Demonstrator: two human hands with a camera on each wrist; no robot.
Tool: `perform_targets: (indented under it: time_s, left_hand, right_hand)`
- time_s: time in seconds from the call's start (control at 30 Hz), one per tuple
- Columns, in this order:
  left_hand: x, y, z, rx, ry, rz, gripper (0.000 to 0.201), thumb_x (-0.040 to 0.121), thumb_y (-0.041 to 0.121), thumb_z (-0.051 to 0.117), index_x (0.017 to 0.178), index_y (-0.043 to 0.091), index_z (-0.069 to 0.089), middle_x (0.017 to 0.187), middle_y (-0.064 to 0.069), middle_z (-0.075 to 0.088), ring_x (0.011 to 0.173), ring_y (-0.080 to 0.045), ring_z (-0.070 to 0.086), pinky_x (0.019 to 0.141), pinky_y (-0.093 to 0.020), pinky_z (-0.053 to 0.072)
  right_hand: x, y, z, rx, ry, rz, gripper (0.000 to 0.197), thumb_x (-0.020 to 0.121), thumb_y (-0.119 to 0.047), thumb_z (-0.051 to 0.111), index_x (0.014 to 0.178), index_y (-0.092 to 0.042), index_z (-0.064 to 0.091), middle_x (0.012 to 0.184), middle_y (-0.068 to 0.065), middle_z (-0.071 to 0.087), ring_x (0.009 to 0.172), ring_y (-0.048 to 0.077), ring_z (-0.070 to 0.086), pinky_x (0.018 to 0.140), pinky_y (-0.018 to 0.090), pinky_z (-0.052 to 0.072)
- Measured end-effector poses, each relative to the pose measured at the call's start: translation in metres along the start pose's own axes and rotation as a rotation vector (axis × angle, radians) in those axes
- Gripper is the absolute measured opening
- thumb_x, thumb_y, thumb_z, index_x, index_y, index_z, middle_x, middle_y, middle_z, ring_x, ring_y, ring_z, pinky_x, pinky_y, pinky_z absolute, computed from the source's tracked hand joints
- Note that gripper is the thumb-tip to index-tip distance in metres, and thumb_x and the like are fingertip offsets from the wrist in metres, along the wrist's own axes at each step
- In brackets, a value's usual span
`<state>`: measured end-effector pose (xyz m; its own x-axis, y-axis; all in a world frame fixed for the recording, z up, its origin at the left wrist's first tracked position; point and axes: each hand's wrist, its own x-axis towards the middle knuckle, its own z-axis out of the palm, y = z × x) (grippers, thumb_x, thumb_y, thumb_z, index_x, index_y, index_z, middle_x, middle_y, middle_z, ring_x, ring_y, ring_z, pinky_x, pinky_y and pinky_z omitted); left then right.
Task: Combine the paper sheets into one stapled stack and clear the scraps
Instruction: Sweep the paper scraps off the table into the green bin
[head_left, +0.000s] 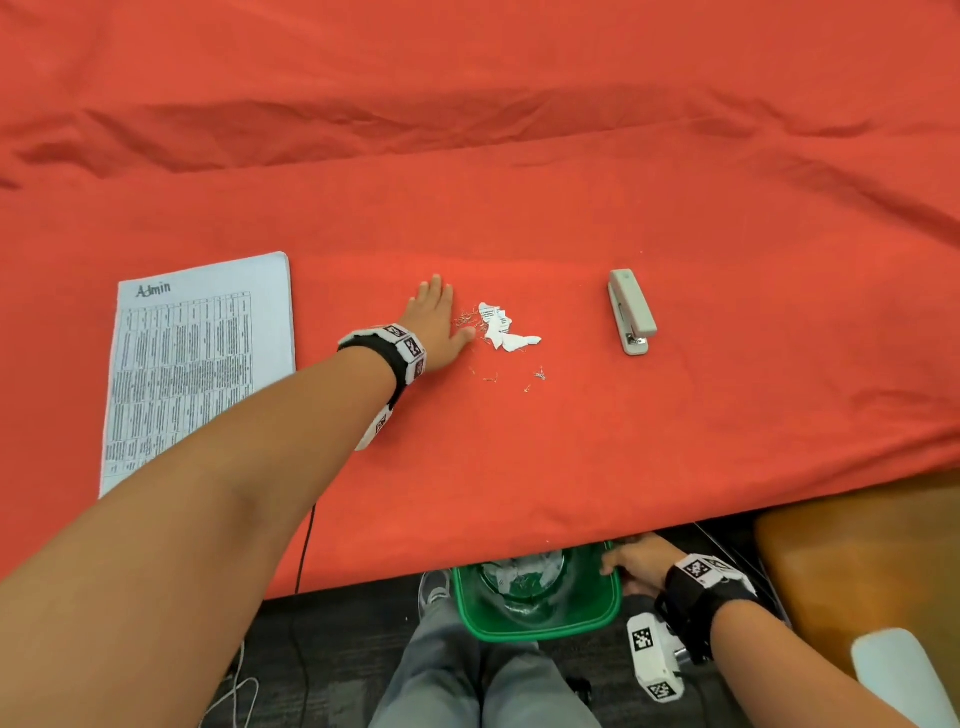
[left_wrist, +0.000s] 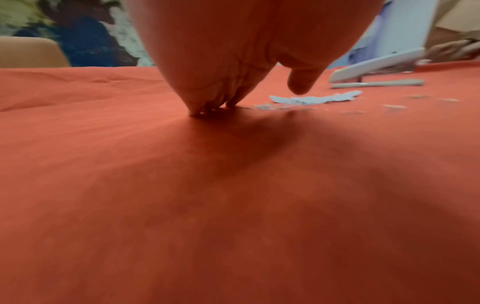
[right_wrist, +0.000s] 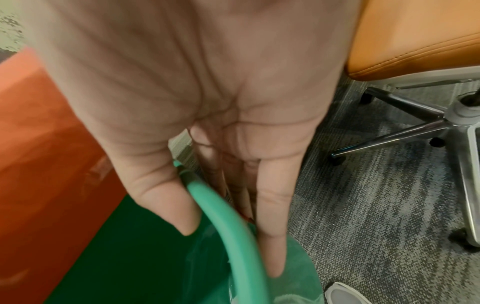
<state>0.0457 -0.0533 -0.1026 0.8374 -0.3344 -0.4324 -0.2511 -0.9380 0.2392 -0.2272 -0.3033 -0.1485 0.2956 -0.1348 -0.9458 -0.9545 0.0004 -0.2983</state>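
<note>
My left hand (head_left: 435, 322) lies flat on the red cloth, fingers straight, its thumb side just left of torn white paper scraps (head_left: 504, 328) and a scatter of loose staples (head_left: 537, 375). In the left wrist view its fingertips (left_wrist: 207, 108) press the cloth, with the scraps (left_wrist: 315, 99) to the right. A printed paper stack (head_left: 200, 364) headed "Admin" lies at the left. The grey stapler (head_left: 631, 312) sits right of the scraps. Below the table edge my right hand (head_left: 631, 564) grips the rim of a green bin (head_left: 540, 626), thumb inside and fingers outside (right_wrist: 270, 236).
The red cloth (head_left: 675, 441) covers the whole table and is wrinkled at the back. An orange office chair (head_left: 857, 561) stands at the right, its metal base (right_wrist: 454, 115) on grey carpet. My legs are under the bin. A black cable (head_left: 306, 540) hangs over the table's front edge.
</note>
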Motion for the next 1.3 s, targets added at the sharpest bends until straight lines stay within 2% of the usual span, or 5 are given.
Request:
perform_targets:
  time_s: [0.43,0.7,0.93,1.07,1.3]
  left_hand:
    - [-0.136,0.06,0.046,0.037,-0.333,0.619,0.068,0.1,0.045,0.029,0.153,0.014,0.001,0.161,0.0,-0.004,0.148,-0.011,-0.002,0.116,-0.022,0.001]
    - [-0.047,0.02,0.01,-0.027,-0.085,0.071,0.07,0.1,0.039,0.032,0.151,0.001,0.001,0.158,-0.019,-0.01,0.148,-0.031,-0.007,0.122,-0.04,0.004]
    - [-0.108,0.042,0.044,0.129,-0.256,0.379,0.078,0.098,0.05,0.029,0.15,0.004,-0.008,0.157,-0.015,-0.021,0.147,-0.025,-0.014,0.121,-0.034,-0.001]
    - [-0.14,0.06,0.05,0.165,-0.386,0.567,0.073,0.099,0.051,0.023,0.152,0.011,-0.006,0.16,-0.007,-0.011,0.148,-0.016,-0.004,0.12,-0.028,0.004]
    - [-0.047,0.062,-0.003,-0.152,0.034,0.261,0.05,0.1,0.032,0.038,0.143,0.008,0.034,0.152,-0.012,0.031,0.142,-0.027,0.03,0.115,-0.034,0.027]
  right_hand:
    - [-0.018,-0.012,0.003,-0.11,0.085,0.034,0.012,0.081,0.014,0.057,0.081,0.002,0.055,0.073,0.01,0.059,0.062,0.021,0.058,0.033,0.016,0.043]
    - [-0.012,-0.01,0.003,-0.107,0.104,0.034,0.014,0.08,0.013,0.058,0.076,0.001,0.058,0.072,0.01,0.062,0.061,0.021,0.06,0.035,0.018,0.045]
    - [-0.003,-0.007,0.0,-0.077,0.053,0.048,0.016,0.077,0.016,0.057,0.085,0.002,0.062,0.083,0.016,0.068,0.076,0.029,0.067,0.071,0.04,0.06]
    - [-0.007,-0.009,-0.001,-0.087,0.064,0.056,0.015,0.08,0.015,0.057,0.078,0.001,0.06,0.078,0.009,0.064,0.068,0.021,0.062,0.043,0.024,0.053]
    - [-0.007,-0.011,0.001,-0.103,0.056,0.054,0.018,0.08,0.016,0.053,0.077,0.0,0.059,0.078,0.012,0.065,0.068,0.022,0.062,0.04,0.022,0.051]
